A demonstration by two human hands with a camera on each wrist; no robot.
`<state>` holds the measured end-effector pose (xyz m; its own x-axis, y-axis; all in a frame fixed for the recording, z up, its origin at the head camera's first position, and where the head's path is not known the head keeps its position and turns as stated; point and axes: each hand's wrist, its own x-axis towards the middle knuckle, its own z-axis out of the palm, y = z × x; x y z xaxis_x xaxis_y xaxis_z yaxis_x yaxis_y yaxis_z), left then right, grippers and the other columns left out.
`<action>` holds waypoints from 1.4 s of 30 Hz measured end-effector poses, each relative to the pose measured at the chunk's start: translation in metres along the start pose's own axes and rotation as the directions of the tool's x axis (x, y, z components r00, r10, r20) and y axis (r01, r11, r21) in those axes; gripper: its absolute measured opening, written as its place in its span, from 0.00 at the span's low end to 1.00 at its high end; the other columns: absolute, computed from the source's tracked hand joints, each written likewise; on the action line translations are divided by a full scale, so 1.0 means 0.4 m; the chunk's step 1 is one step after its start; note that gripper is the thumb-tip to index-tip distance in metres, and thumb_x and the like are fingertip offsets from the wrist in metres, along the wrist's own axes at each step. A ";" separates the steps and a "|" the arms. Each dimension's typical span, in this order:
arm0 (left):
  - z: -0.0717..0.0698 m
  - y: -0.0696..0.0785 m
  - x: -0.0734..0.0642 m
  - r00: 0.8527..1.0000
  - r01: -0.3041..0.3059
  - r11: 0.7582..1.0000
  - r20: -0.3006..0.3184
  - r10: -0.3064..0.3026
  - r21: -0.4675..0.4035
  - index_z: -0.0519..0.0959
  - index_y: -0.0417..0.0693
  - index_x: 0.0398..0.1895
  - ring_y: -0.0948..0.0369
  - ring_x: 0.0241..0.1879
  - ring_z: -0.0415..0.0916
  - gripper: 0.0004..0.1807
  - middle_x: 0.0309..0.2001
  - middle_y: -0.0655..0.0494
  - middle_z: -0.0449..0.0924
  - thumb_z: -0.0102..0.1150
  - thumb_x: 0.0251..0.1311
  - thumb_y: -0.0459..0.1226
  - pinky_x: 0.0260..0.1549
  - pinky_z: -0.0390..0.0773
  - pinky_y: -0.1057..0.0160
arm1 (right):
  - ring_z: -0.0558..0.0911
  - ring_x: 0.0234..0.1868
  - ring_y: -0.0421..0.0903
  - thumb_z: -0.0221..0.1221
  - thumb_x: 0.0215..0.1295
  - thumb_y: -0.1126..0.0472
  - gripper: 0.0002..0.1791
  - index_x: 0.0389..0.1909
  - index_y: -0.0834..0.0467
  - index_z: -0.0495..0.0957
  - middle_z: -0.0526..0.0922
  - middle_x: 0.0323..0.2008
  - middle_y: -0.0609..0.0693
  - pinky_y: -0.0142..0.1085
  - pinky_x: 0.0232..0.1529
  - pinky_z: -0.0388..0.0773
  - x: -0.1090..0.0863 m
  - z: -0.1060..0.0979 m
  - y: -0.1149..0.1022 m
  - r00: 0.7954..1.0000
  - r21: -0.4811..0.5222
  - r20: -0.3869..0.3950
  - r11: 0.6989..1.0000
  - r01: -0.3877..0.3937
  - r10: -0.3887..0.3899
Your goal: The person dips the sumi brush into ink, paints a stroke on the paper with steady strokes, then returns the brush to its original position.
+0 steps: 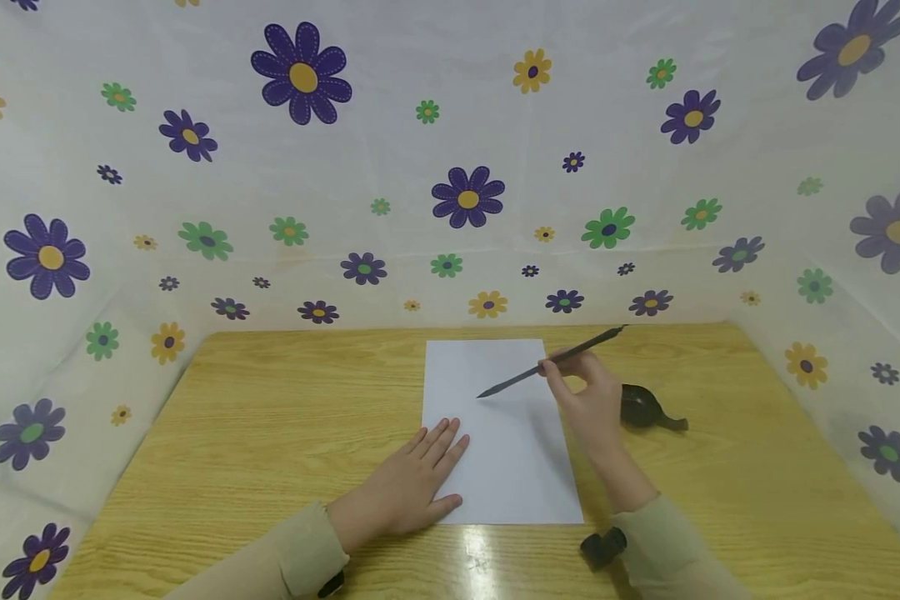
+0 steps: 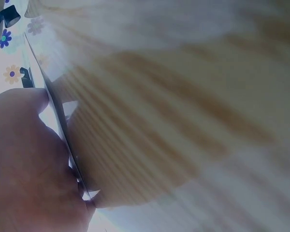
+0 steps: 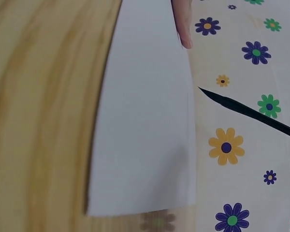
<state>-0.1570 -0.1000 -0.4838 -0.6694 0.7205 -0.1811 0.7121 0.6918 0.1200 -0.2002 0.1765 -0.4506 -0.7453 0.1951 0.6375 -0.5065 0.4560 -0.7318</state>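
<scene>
A white sheet of paper [image 1: 506,450] lies on the wooden table. My left hand [image 1: 420,471] rests on its lower left edge with fingers spread; the left wrist view shows that hand [image 2: 34,164] close up at the paper's edge. Above the sheet, my right hand [image 1: 588,400] pinches a dark writing brush [image 1: 525,377] between thumb and fingers. The brush slants, its pointed tip down to the left over the upper middle of the paper. In the right wrist view the brush [image 3: 253,113] tip appears apart from the sheet [image 3: 145,111]. No marks show on the paper.
A black gourd-shaped dish [image 1: 641,407] sits on the table just right of the right hand, partly hidden by it. A flower-printed white cloth [image 1: 390,158] hangs behind and at both sides of the wooden table [image 1: 292,408]. A black wrist device [image 1: 602,547] is at the right cuff.
</scene>
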 end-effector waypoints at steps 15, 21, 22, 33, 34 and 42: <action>0.003 0.001 0.000 1.000 0.009 1.000 0.005 -0.009 0.014 0.50 0.45 0.87 0.48 0.87 0.43 0.42 0.88 0.43 0.42 0.42 0.81 0.59 0.84 0.54 0.47 | 0.87 0.33 0.36 0.71 0.64 0.72 0.07 0.41 0.66 0.84 0.93 0.33 0.57 0.19 0.44 0.75 -0.007 0.021 0.012 0.997 -0.107 0.056 0.993 -0.053 0.059; 0.004 0.000 0.000 1.000 0.005 1.000 0.001 -0.005 0.012 0.50 0.44 0.87 0.47 0.87 0.43 0.42 0.87 0.42 0.42 0.43 0.81 0.58 0.84 0.55 0.46 | 0.90 0.32 0.55 0.72 0.63 0.71 0.08 0.41 0.66 0.84 0.93 0.33 0.58 0.18 0.41 0.74 -0.008 0.019 0.006 0.996 -0.166 0.077 0.986 -0.025 0.039; 0.004 0.000 0.000 1.000 0.004 1.000 0.000 -0.004 0.011 0.50 0.44 0.87 0.47 0.87 0.43 0.42 0.87 0.42 0.42 0.43 0.81 0.58 0.84 0.54 0.46 | 0.90 0.33 0.56 0.72 0.63 0.71 0.08 0.41 0.66 0.84 0.93 0.33 0.58 0.20 0.41 0.75 -0.007 0.019 0.004 0.996 -0.178 0.082 0.984 -0.020 0.035; 0.009 -0.003 0.000 1.000 -0.005 1.000 -0.002 0.005 0.004 0.50 0.44 0.87 0.46 0.87 0.42 0.43 0.87 0.41 0.41 0.43 0.81 0.58 0.84 0.54 0.45 | 0.92 0.37 0.57 0.71 0.64 0.69 0.08 0.42 0.66 0.85 0.93 0.37 0.60 0.57 0.43 0.86 -0.002 0.017 -0.013 0.987 -0.272 0.154 0.962 0.005 0.039; 0.011 -0.004 0.001 1.000 -0.006 1.000 -0.003 0.006 0.005 0.50 0.44 0.87 0.46 0.87 0.42 0.43 0.87 0.41 0.41 0.43 0.81 0.58 0.84 0.54 0.45 | 0.92 0.36 0.56 0.71 0.64 0.69 0.08 0.42 0.66 0.85 0.93 0.36 0.60 0.57 0.43 0.86 -0.002 0.017 -0.012 0.987 -0.272 0.154 0.962 0.002 0.041; 0.022 -0.012 0.004 1.000 -0.013 1.000 -0.024 0.014 0.023 0.49 0.45 0.87 0.46 0.87 0.42 0.43 0.88 0.42 0.41 0.41 0.81 0.60 0.84 0.54 0.45 | 0.91 0.36 0.56 0.70 0.65 0.69 0.07 0.42 0.66 0.85 0.93 0.35 0.59 0.57 0.42 0.86 0.001 0.012 -0.018 0.987 -0.266 0.155 0.964 -0.004 0.047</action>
<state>-0.1597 -0.1024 -0.4933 -0.6645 0.7309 -0.1560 0.7255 0.6809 0.0998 -0.1988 0.1692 -0.4463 -0.8263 0.0794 0.5577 -0.3701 0.6698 -0.6438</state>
